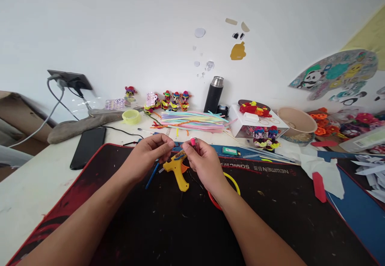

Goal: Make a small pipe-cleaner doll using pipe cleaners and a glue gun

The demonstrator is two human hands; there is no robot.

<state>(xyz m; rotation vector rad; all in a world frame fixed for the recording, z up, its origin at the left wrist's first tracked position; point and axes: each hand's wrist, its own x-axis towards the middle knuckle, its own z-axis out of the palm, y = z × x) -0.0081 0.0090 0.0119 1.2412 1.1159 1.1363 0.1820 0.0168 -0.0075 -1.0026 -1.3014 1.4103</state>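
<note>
My left hand (153,154) is closed in a pinch above the dark mat; whatever sits between its fingertips is too small to make out. Just right of it, my right hand (204,164) grips a small pink-tipped object (193,141) with a clear-looking part beside the pink; its kind does not show. Below and between both hands lies a yellow hot glue gun (179,176), its upper end partly hidden. A thin blue stick (152,176) rests left of the glue gun. Partly covered by my right forearm is a yellow and red ring (236,182).
Behind the mat (168,230) lie pastel pipe cleaners (195,122). Several small figures (176,101) stand near the wall, with a black thermos (214,95). A white box (237,123) is at the right, a phone (88,148) at the left. Paper scraps (371,174) lie far right.
</note>
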